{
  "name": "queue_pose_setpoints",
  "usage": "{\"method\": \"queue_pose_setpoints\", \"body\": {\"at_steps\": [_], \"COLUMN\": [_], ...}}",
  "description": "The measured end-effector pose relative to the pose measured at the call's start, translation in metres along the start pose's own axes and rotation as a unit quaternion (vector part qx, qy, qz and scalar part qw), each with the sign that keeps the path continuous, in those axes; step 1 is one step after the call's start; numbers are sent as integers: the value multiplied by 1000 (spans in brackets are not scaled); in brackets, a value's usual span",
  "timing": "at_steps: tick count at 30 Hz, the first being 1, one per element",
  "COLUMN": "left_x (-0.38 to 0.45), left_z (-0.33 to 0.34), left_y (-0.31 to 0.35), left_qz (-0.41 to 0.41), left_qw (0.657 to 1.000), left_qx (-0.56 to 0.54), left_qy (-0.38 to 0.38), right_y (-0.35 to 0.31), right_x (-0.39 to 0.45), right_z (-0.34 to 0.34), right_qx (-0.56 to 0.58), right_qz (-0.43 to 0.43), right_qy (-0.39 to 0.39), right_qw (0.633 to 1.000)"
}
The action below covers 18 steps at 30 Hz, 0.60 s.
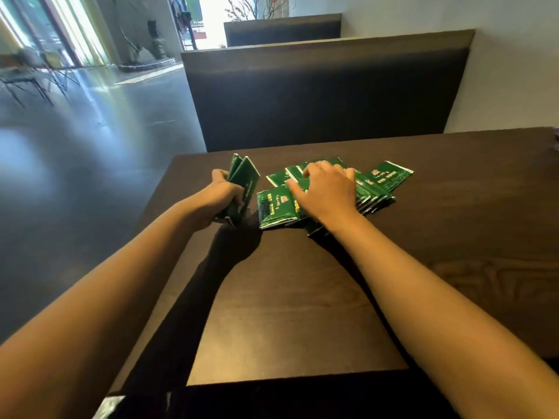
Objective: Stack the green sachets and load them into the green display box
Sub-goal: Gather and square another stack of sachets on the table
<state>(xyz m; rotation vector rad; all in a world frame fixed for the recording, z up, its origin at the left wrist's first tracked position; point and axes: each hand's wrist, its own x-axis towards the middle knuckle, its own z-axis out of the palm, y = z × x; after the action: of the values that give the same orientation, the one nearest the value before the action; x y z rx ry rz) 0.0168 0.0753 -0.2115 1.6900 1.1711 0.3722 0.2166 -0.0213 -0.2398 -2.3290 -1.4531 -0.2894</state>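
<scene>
Dark wood-grain tabletop (302,297), filling the centre and lower right of the frame. Left hand (222,196), centre left: grip closed around a small bundle of green sachets (245,184), held on edge, upper corners fanned apart and pointing toward the top of the frame. Right hand (325,195), centre: fingers straight and spread, palm down, resting on a loose pile of green sachets (375,189) lying flat and overlapping on the tabletop; grip open, nothing pinched. One sachet with pale printed lettering (276,208) lies at the pile's left edge, just beside the held bundle; another sachet (390,175) sticks out at the pile's right end, angled toward the upper right. Both forearms bare, reaching in from the lower corners and casting dark shadows on the tabletop. Dark padded bench back (326,95) behind the table, upper centre; a second one (282,30) further back. Glossy grey floor (75,140) along the left side; chairs (33,77), blurred, upper left. Pale wall (514,65), upper right.
</scene>
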Motion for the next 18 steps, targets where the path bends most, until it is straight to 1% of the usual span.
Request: {"method": "queue_pose_setpoints", "body": {"at_steps": [2,4,6,8,10,12,14,16,18], "left_x": [1,3,6,9,11,11,10,11,12], "left_z": [-3,-7,-10,-12,-14,-13,-8,-1,-1], "left_y": [-10,-19,-25,-33,-40,-48,-59,-71,-78], "left_qz": [-6,4,24,42,94,162,220,253,255], "left_qw": [1000,999,997,995,988,966,941,935,939], "left_qx": [-10,-39,-62,-53,13,108,152,138,107], "left_qy": [7,23,50,76,119,169,207,208,204], "right_y": [-31,-48,-49,-40,-27,-17,-14,-15,-19], "right_x": [-10,-16,-15,-10,-7,-5,-2,-1,-2], "right_z": [12,27,35,38,36,36,37,39,41], "right_qx": [-58,-97,-92,-80,-77,-76,-68,-46,-8], "right_qz": [-44,-62,-56,-37,-13,9,28,37,37], "right_qy": [-74,-113,-111,-112,-116,-117,-116,-107,-90], "right_qw": [995,987,988,990,990,990,991,993,995]}}
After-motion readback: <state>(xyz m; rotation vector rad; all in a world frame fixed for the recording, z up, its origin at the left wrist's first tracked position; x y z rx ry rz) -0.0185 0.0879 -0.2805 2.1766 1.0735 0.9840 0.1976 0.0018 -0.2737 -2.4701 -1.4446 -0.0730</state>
